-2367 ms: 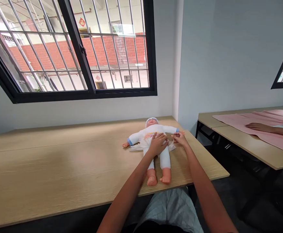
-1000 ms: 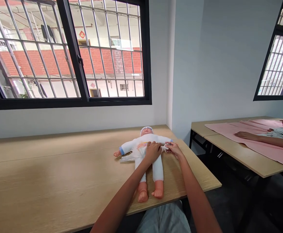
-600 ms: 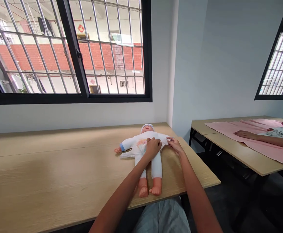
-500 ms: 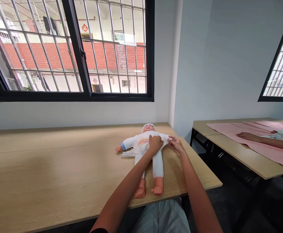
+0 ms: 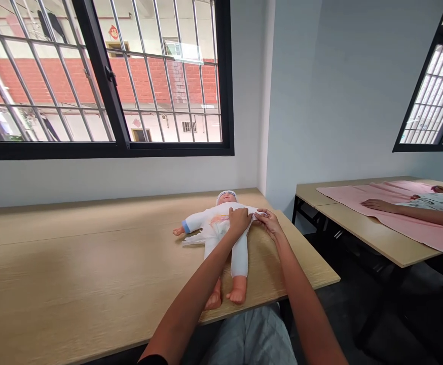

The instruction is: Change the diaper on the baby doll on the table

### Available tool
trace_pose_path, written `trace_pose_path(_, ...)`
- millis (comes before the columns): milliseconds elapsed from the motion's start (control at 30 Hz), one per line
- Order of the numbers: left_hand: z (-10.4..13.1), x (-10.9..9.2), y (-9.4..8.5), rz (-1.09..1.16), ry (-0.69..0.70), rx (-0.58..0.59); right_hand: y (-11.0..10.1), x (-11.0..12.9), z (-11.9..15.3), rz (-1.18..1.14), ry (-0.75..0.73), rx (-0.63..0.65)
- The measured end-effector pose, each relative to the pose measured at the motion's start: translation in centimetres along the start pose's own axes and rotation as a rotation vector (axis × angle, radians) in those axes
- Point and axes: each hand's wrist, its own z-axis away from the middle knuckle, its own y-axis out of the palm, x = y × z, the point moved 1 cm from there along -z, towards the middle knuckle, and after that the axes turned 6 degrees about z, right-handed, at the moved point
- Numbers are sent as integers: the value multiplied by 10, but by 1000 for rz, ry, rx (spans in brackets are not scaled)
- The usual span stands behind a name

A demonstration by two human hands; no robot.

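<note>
A baby doll lies on its back on the wooden table, head away from me, in a white outfit and a white headband. Round its middle is a white diaper with an orange print; one side flap sticks out loose at the left. My left hand is closed and presses on the diaper's front at the right side. Just beside it, my right hand pinches white material at the doll's right-hand side, seemingly the diaper's edge. My fingers hide the exact grip and the doll's arm there.
The wooden table runs along the wall below a barred window. To the right, across a gap, a second table bears a pink cloth, where another person's forearm rests.
My view has turned slightly right, so everything sits further left in the picture. My right hand has drawn a little closer to the left one; both stay at the diaper.
</note>
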Motion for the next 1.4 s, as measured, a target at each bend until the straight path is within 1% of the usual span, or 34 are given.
trace_pose_path(167,9,0,-17,157,54,-128,0,1,2,-24,-2,14)
trace_pose_path(200,11,1,-20,186,73,-138,1,2,3,-23,-6,22)
trace_pose_path(267,16,5,-24,207,130,-110,2,3,4,-19,-2,45)
trace_pose_path(367,23,11,-22,143,208,-50,6,6,6,-9,30,99)
trace_pose_path(500,25,17,-15,62,157,-33,12,7,8,37,34,176)
trace_pose_path(667,23,22,-15,94,77,-66,17,2,10,28,-2,243)
trace_pose_path(733,22,25,-16,131,32,-86,19,-1,9,49,-24,231)
trace_pose_path(833,22,27,-19,157,-48,-145,23,-7,6,116,-67,156)
trace_pose_path(900,23,28,-21,147,-81,-188,26,-10,6,177,-124,130)
trace_pose_path(967,24,29,-22,145,-87,-202,29,-12,7,258,-198,135)
trace_pose_path(1067,23,28,-22,176,-100,-188,34,-13,12,361,-277,139)
trace_pose_path(1167,23,27,-20,189,-115,-184,39,-12,16,403,-314,115)
trace_pose_path(1300,23,28,-18,192,-65,-191,44,-15,19,417,-339,68)
trace_pose_path(1400,24,30,-16,207,-53,-197,45,-19,18,462,-352,38)
